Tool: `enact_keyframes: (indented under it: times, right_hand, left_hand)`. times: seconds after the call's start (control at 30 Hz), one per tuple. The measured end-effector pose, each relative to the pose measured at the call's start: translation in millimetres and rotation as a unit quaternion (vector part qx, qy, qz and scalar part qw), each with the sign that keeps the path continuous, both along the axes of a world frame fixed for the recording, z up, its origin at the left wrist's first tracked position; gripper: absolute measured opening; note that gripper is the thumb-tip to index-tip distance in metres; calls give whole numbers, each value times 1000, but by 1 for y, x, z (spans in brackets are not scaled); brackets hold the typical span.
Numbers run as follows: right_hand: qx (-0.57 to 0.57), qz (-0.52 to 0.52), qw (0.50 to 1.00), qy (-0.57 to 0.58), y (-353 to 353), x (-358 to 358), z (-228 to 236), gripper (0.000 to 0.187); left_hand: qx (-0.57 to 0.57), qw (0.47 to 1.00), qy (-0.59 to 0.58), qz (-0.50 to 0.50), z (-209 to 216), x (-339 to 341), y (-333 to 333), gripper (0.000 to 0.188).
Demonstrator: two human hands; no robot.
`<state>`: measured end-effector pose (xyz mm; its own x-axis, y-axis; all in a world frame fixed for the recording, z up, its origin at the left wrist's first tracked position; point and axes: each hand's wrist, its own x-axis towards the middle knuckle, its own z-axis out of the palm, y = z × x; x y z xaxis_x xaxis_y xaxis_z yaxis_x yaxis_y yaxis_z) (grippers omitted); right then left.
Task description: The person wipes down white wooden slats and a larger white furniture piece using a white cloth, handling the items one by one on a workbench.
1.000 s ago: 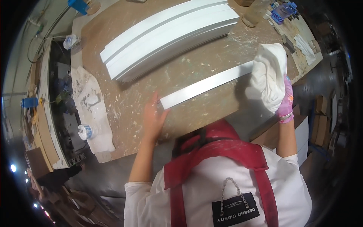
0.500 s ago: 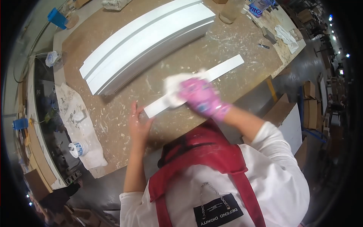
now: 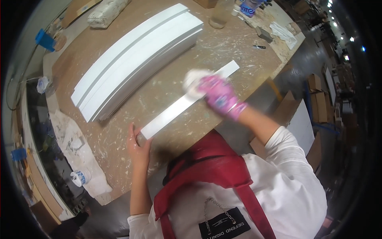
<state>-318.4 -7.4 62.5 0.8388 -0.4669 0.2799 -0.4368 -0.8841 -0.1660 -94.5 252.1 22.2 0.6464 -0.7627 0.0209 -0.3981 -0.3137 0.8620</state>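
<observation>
A long, narrow white strip (image 3: 169, 114) lies slantwise on the brown worktable (image 3: 167, 147). At its near left end is my bare left hand (image 3: 139, 149), thumb and fingers set around the end and holding it. My right hand (image 3: 221, 95), in a pink patterned glove, is closed on a bunched white cloth (image 3: 193, 82). That cloth presses on the strip toward its far right end; both cloth and glove are blurred by motion. Beyond the strip stands a stack of curved white boards (image 3: 137, 65), touched by neither hand.
A cloudy jar (image 3: 219, 16), a purple-labelled bottle (image 3: 250, 7), a grey block (image 3: 264, 34) and a white rag (image 3: 283, 35) sit at the far right. Along the left edge lie a stained cloth (image 3: 73, 139) and a white tub (image 3: 80, 177). A wrapped bundle (image 3: 106, 13) is at the back.
The cloth in my right hand has slid along the strip toward its far right end, baring more of the near part. My left hand stays at the near end. The whole view has shifted slightly.
</observation>
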Motion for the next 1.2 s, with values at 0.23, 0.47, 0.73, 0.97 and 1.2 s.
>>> enact_keyframes:
  times: [0.23, 0.47, 0.73, 0.97, 1.2]
  right_hand:
    - [-39, -241, 968, 59, -96, -85, 31, 29]
    - [21, 7, 1000, -7, 9, 6, -8, 25]
    - [85, -256, 960, -79, -143, -147, 14, 34]
    - [-4, -18, 998, 62, -1, -6, 8, 22]
    - [42, 183, 982, 1, 134, 121, -3, 13]
  left_hand:
    - [-6, 1000, 10, -13, -3, -3, -4, 79]
    - [-14, 998, 57, -9, 5, -3, -2, 81]
    - [-7, 1000, 21, -4, -2, -1, 7, 79]
    - [34, 989, -137, -51, -13, 9, 3, 79]
    - [19, 1000, -4, 15, 10, -2, -9, 81]
